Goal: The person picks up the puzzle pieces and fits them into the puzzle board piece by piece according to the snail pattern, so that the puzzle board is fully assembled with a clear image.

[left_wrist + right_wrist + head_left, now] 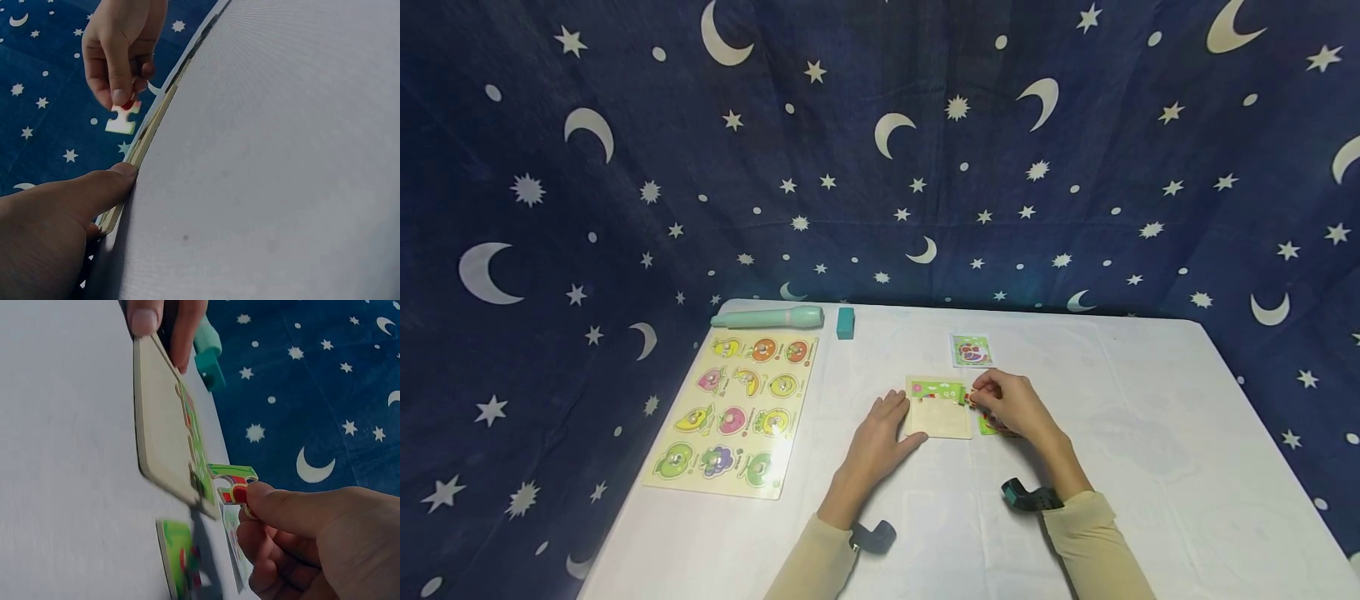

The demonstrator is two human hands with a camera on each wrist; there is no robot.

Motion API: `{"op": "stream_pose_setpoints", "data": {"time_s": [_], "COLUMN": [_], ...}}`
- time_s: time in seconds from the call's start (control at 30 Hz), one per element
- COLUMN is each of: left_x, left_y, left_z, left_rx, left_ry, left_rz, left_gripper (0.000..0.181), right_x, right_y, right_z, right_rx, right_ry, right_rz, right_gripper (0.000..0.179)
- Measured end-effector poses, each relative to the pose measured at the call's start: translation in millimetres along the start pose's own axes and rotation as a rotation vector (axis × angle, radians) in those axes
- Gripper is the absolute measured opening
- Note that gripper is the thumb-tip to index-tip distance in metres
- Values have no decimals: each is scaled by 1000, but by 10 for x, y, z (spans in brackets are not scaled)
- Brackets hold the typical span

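A small square wooden puzzle tray (940,419) lies on the table, with green pieces (936,389) fitted along its far side and bare wood nearer the person. The left hand (877,437) rests at the tray's left side, its fingers and thumb extended and touching the edge. Over the tray's right edge, the right hand (1017,406) pinches a green and red jigsaw piece (236,482) between thumb and fingers. The piece is tilted, close to the far right corner. Another green piece (176,553) lies on the table right of the tray, partly hidden by the right hand in the head view.
A small picture card (972,351) lies beyond the tray. To the left is a large fruit puzzle board (726,417), with a pale green pen-shaped object (767,317) behind it and a teal block (846,323) nearby. A dark starry cloth (880,167) hangs behind the table.
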State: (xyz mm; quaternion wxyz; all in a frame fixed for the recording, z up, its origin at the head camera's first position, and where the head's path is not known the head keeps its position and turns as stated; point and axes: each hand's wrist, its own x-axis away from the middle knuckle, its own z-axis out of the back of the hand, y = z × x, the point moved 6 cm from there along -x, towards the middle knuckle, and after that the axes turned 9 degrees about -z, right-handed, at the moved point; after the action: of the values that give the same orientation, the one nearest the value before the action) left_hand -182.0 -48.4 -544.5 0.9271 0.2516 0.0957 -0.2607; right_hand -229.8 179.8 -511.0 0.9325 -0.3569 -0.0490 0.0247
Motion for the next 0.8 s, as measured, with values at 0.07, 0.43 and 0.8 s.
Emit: {"op": "stream_pose_setpoints", "data": {"time_s": [0.07,0.43,0.8], "left_x": [-1,-6,-13], "left_y": [2,17,14], "left_z": [2,15,14], "left_rx": [-2,-17,-10], "left_ry": [3,19,-2], "left_rz": [-5,-32,-16], "left_gripper": [65,65,65], "right_x": [-6,-27,-47], "right_y": [-43,-245,-338], "right_z": [-32,-242,-419], "right_rx": [-4,-15,6], "right_ry": [7,1,-4], "right_rz": [10,81,138], "right_gripper": [12,9,9]}}
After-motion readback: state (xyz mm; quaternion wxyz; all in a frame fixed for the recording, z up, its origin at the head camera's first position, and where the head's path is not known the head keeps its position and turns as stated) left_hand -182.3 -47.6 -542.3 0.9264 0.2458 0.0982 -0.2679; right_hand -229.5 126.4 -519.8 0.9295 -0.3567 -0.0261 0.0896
